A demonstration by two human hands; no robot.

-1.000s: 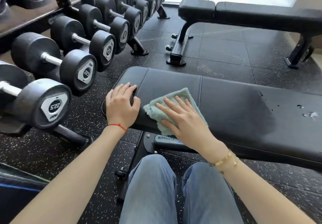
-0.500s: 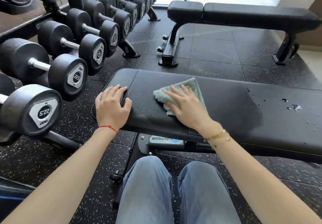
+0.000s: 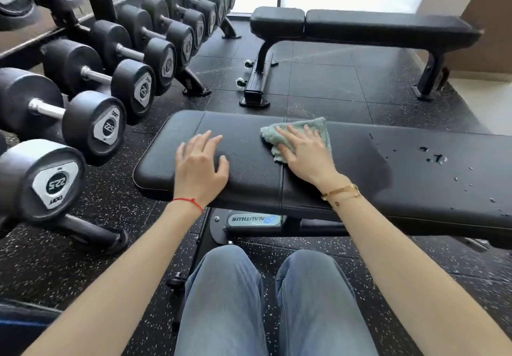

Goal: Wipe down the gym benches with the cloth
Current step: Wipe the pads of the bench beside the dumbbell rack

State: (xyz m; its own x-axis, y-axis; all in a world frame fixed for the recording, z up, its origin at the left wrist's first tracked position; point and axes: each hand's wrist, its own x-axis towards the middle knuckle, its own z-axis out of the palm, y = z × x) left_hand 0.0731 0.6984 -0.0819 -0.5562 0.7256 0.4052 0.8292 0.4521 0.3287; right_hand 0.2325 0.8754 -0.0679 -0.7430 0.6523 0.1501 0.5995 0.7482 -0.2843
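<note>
Black vinyl covers the near bench (image 3: 415, 189), which runs across the middle of the frame from centre-left out past the right edge, and the wiping is under way on it. The green terry cloth (image 3: 297, 128) lies bunched on the pad near its far edge, just right of centre, close to the seam between the two cushions. The right hand (image 3: 304, 153) presses it flat with straight, spread fingers, gripping nothing. The left hand (image 3: 201, 166) rests on the short cushion at centre-left, fingers loosely apart, steadying the body. To do this pass well, the palm should probably keep even weight on the cloth and sweep in overlapping strokes toward the water droplets (image 3: 437, 159) that bead on the pad at the right, since that stretch looks unwiped, then work along the seam, where damp may collect. A second bench (image 3: 388, 27) stands in the upper right, seemingly untouched. The dumbbell rack (image 3: 91, 59) fills the upper left. The near bench's right end is cut off, its frame is mostly hidden under the pad, and the cloth's underside cannot be seen, so how wet or soiled it is stays unknown.
</note>
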